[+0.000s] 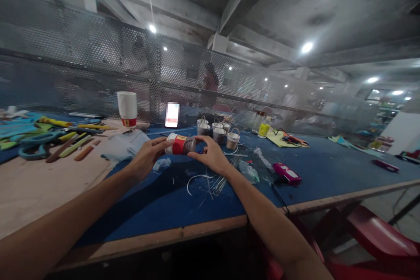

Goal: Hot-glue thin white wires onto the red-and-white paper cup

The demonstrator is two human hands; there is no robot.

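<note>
A red and white paper cup [179,144] lies on its side in the air above the blue tabletop, its lower part wrapped in something dark and greyish. My left hand [151,152] grips the white end of the cup. At the wrapped end my right hand [211,154] pinches it between thumb and fingers. Beneath and right of the hands are thin wires [220,183] and a curled white strip [193,179]. Several small wrapped pails with looped handles, among them a pale one [232,140], stand just beyond my right hand.
A stack of paper cups [127,107] stands back left, near scissors [36,145] and hand tools on a wooden board [65,183]. A lit phone [172,114] leans against the mesh screen. Rightward sit a yellow bottle [264,127] and a magenta device [287,173] with a cord.
</note>
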